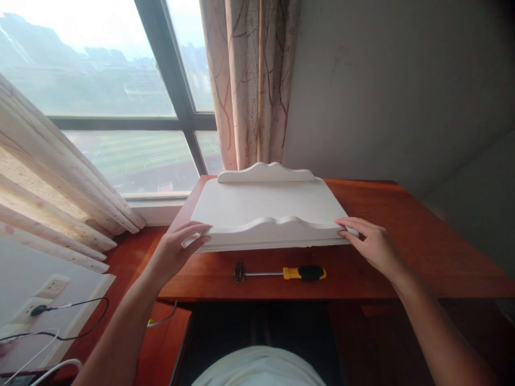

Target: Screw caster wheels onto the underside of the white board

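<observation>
A white board with a wavy top edge stands along the near side of a flat white panel. My left hand pinches the wavy board's left end between thumb and fingers. At its right end my right hand grips it the same way. A second wavy white board lies along the panel's far side. More white layers show under the near edge. In front of them, a yellow and black screwdriver lies on the table, its shaft tip by several dark screws.
The reddish-brown wooden table extends to the right. A window and curtains are behind and to the left. Wall sockets with a black plug and cables are at lower left.
</observation>
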`<state>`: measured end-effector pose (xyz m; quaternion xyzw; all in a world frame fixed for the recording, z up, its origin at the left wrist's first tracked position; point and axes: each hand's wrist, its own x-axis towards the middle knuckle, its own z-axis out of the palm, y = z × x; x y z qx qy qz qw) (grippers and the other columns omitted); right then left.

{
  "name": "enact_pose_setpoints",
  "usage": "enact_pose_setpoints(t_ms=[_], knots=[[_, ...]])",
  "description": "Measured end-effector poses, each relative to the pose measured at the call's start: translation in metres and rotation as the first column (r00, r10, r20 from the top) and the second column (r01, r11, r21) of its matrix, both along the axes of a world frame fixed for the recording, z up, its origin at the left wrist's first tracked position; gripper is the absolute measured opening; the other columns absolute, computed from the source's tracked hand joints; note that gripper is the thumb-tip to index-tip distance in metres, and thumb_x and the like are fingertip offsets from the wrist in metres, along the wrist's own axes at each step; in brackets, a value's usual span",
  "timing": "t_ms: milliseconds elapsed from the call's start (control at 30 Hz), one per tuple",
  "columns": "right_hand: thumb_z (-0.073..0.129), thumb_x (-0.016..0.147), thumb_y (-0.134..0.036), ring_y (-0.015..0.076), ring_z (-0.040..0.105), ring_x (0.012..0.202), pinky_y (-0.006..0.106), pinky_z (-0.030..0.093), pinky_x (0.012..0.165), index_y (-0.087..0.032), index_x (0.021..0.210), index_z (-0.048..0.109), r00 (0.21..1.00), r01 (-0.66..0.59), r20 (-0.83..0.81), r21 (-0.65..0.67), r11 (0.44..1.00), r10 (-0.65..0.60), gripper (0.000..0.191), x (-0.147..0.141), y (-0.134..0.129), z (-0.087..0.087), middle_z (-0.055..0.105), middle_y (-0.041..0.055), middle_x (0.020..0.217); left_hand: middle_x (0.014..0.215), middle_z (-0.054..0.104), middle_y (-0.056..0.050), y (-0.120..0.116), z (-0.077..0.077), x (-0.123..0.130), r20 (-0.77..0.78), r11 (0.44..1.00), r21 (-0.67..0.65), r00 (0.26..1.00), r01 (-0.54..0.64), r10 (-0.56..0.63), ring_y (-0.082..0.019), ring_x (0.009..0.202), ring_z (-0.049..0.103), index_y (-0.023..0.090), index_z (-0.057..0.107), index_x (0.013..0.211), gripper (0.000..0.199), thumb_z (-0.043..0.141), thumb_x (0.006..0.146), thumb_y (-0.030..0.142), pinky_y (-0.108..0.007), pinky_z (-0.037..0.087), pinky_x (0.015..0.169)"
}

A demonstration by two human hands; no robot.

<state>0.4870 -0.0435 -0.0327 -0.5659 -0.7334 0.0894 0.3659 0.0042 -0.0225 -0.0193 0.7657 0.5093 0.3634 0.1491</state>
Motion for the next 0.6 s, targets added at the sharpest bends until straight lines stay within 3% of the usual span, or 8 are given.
enact_pose_setpoints(t_ms=[367, 600], knots=[[0.061, 0.094, -0.043, 0.0277, 0.071, 0.112, 0.044, 0.055, 0.102, -0.028, 0.113, 0.078, 0.999, 0.03, 0.017, 0.037, 0.999, -0.03, 0.031, -0.001, 0.005, -0.006, 0.076, 0.0047, 0.118, 0.109, 0.077, -0.009, 0.015, -0.001, -0.001, -0.048, 0.999, 0.035, 0.999, 0.0, 0.002, -0.023, 0.097, 0.071, 0.02, 0.077, 0.111, 0.04, 0.062, 0.094, 0.054, -0.034, 0.056, 0.094], [0.06, 0.095, -0.042, 0.0273, 0.07, 0.115, 0.043, 0.055, 0.103, -0.025, 0.115, 0.078, 1.0, 0.01, 0.008, 0.027, 1.0, -0.01, 0.032, -0.001, 0.004, -0.007, 0.075, 0.0062, 0.122, 0.113, 0.075, -0.009, 0.014, -0.007, -0.001, -0.001, 0.999, 0.035, 1.0, 0.0, 0.0, -0.022, 0.097, 0.07, 0.02, 0.077, 0.111, 0.04, 0.065, 0.093, 0.053, -0.03, 0.055, 0.089]])
